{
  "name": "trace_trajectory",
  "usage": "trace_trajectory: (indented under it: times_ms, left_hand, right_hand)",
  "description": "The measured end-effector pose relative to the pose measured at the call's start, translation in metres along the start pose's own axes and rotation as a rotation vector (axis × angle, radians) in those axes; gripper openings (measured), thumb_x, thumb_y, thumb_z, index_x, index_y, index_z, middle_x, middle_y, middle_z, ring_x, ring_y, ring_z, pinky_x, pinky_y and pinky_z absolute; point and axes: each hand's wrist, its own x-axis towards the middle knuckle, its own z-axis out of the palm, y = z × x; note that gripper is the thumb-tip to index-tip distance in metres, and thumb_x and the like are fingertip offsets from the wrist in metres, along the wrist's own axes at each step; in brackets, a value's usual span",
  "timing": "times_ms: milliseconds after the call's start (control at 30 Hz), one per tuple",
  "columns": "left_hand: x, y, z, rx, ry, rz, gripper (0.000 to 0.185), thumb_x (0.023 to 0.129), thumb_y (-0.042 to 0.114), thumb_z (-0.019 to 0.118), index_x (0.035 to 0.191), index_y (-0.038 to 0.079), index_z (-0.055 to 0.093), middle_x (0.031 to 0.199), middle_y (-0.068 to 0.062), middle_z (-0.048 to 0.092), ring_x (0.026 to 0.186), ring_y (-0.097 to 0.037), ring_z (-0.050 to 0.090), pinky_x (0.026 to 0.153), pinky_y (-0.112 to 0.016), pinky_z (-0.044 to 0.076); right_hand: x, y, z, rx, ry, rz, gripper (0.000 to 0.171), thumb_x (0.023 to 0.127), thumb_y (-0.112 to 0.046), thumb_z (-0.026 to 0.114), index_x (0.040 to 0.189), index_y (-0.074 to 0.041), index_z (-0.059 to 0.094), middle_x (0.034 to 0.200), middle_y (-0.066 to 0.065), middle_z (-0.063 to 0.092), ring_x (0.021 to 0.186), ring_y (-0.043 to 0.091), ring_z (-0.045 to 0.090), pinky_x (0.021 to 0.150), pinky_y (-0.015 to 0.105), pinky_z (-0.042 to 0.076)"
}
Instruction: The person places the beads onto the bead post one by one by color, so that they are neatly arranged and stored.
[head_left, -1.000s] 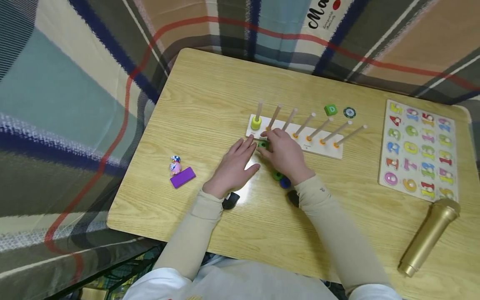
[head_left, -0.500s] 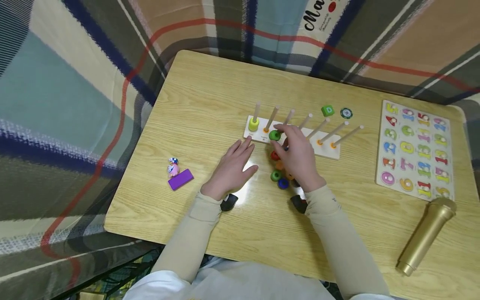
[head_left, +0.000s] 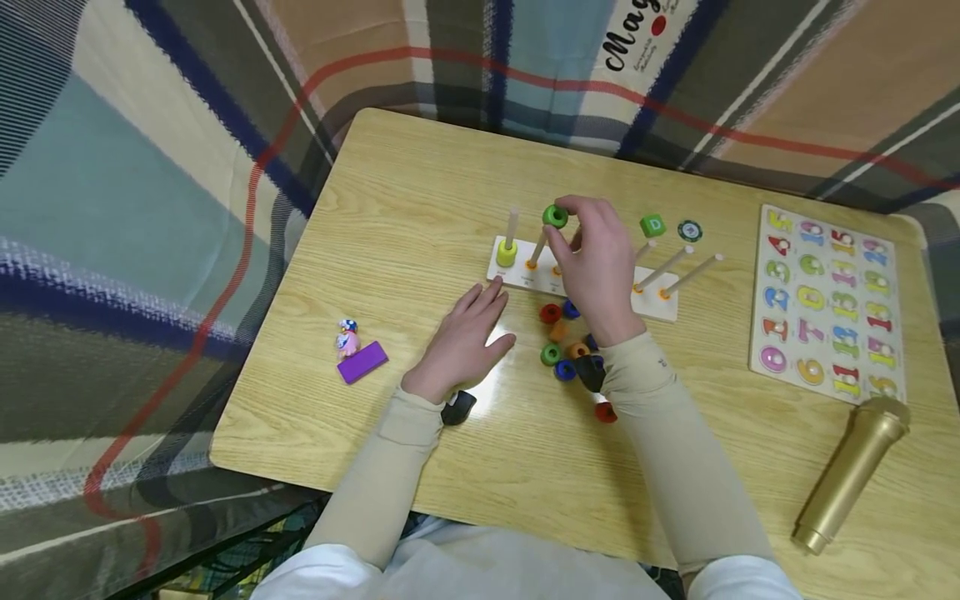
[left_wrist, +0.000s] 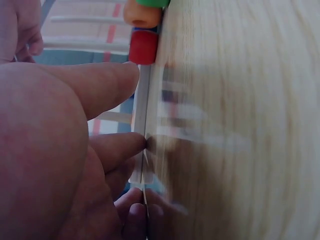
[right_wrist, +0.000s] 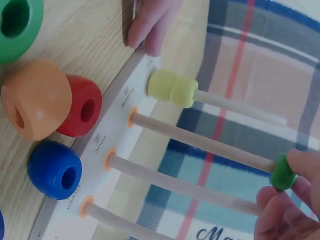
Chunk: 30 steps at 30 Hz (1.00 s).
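A white peg board (head_left: 654, 307) with several wooden pegs stands mid-table; its leftmost peg carries yellow-green beads (head_left: 507, 252) (right_wrist: 172, 88). My right hand (head_left: 594, 267) pinches a green bead (head_left: 555, 217) (right_wrist: 282, 172) at the top of the second peg (right_wrist: 200, 141). My left hand (head_left: 465, 337) lies flat on the table, fingertips touching the board's front edge (left_wrist: 142, 120). Loose beads lie in front of the board: red (head_left: 551, 313) (right_wrist: 82, 106), orange (head_left: 576, 350) (right_wrist: 36, 98), green (head_left: 551, 353), blue (head_left: 565, 370) (right_wrist: 55, 169).
A number puzzle board (head_left: 828, 302) lies at the right, a gold cylinder (head_left: 847, 475) near the front right corner. A green cube (head_left: 652, 225) and a round token (head_left: 690, 231) sit behind the pegs. A purple block (head_left: 363, 362) and a small figure (head_left: 347, 336) lie left. Plaid fabric surrounds the table.
My right hand picked a green bead up off the table and raised it to the top of the second peg. The left hand stayed flat in place.
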Motion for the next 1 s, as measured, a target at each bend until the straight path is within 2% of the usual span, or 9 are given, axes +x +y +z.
trace_trajectory:
  times_ms: [233, 400, 500, 633, 700, 767, 833, 1000]
  left_hand:
    - [0.001, 0.002, 0.000, -0.014, 0.001, 0.003, 0.070, 0.105, 0.045, 0.048, 0.162, 0.012, 0.026, 0.174, 0.004, 0.005, 0.161, -0.027, 0.005, 0.130, -0.050, 0.015]
    - [0.002, 0.003, 0.000, -0.013, -0.004, 0.007, 0.070, 0.106, 0.045, 0.048, 0.163, 0.012, 0.025, 0.174, 0.004, 0.004, 0.161, -0.026, 0.004, 0.131, -0.048, 0.013]
    - [0.000, 0.003, 0.000, -0.013, -0.010, 0.000, 0.070, 0.106, 0.046, 0.048, 0.163, 0.012, 0.025, 0.174, 0.005, 0.003, 0.161, -0.025, 0.002, 0.131, -0.049, 0.013]
    - [-0.003, 0.002, -0.001, -0.014, -0.018, -0.019, 0.070, 0.106, 0.047, 0.048, 0.163, 0.014, 0.024, 0.174, 0.008, 0.001, 0.161, -0.024, 0.001, 0.130, -0.051, 0.013]
    - [-0.003, 0.002, -0.002, -0.013, -0.015, -0.021, 0.070, 0.106, 0.047, 0.048, 0.163, 0.014, 0.024, 0.174, 0.008, 0.001, 0.161, -0.024, 0.001, 0.130, -0.052, 0.014]
    - [-0.002, 0.002, -0.003, -0.011, -0.007, -0.017, 0.070, 0.106, 0.046, 0.048, 0.163, 0.014, 0.024, 0.174, 0.007, 0.002, 0.161, -0.025, 0.002, 0.130, -0.053, 0.014]
    - [-0.001, 0.002, -0.003, -0.013, -0.001, -0.014, 0.070, 0.106, 0.045, 0.048, 0.163, 0.014, 0.025, 0.174, 0.006, 0.003, 0.161, -0.025, 0.002, 0.130, -0.054, 0.014]
    - [0.000, 0.001, 0.000, -0.017, 0.000, -0.016, 0.070, 0.105, 0.045, 0.049, 0.163, 0.014, 0.025, 0.174, 0.006, 0.003, 0.161, -0.025, 0.002, 0.130, -0.054, 0.015]
  right_hand:
    - [-0.001, 0.001, -0.007, 0.000, -0.005, 0.028, 0.036, 0.098, -0.021, 0.069, 0.132, -0.009, 0.067, 0.124, 0.014, 0.066, 0.078, 0.026, 0.063, 0.060, 0.031, 0.044]
    - [-0.012, 0.002, -0.018, 0.008, -0.008, 0.004, 0.027, 0.100, -0.018, 0.067, 0.123, -0.006, 0.070, 0.117, 0.014, 0.067, 0.079, 0.028, 0.064, 0.063, 0.032, 0.045]
    - [-0.033, 0.007, -0.021, -0.047, -0.133, -0.044, 0.022, 0.099, -0.017, 0.067, 0.117, -0.005, 0.071, 0.110, 0.013, 0.070, 0.075, 0.027, 0.063, 0.060, 0.034, 0.047]
    - [-0.070, 0.017, -0.015, -0.149, -0.465, -0.065, 0.028, 0.096, -0.026, 0.073, 0.117, -0.009, 0.071, 0.107, 0.009, 0.069, 0.077, 0.021, 0.064, 0.060, 0.038, 0.055]
    - [-0.085, 0.021, -0.010, -0.184, -0.584, -0.048, 0.035, 0.092, -0.031, 0.077, 0.119, -0.010, 0.070, 0.108, 0.007, 0.066, 0.081, 0.020, 0.066, 0.065, 0.039, 0.058]
    - [-0.096, 0.024, -0.006, -0.217, -0.625, -0.030, 0.040, 0.089, -0.033, 0.080, 0.119, -0.011, 0.069, 0.107, 0.007, 0.064, 0.082, 0.020, 0.065, 0.066, 0.041, 0.058]
    - [-0.102, 0.025, -0.004, -0.237, -0.614, -0.015, 0.039, 0.087, -0.031, 0.082, 0.117, -0.010, 0.070, 0.107, 0.008, 0.062, 0.083, 0.021, 0.064, 0.067, 0.041, 0.059]
    - [-0.111, 0.029, -0.003, -0.246, -0.564, 0.053, 0.028, 0.089, -0.026, 0.079, 0.110, -0.009, 0.071, 0.106, 0.009, 0.062, 0.084, 0.022, 0.061, 0.068, 0.042, 0.058]
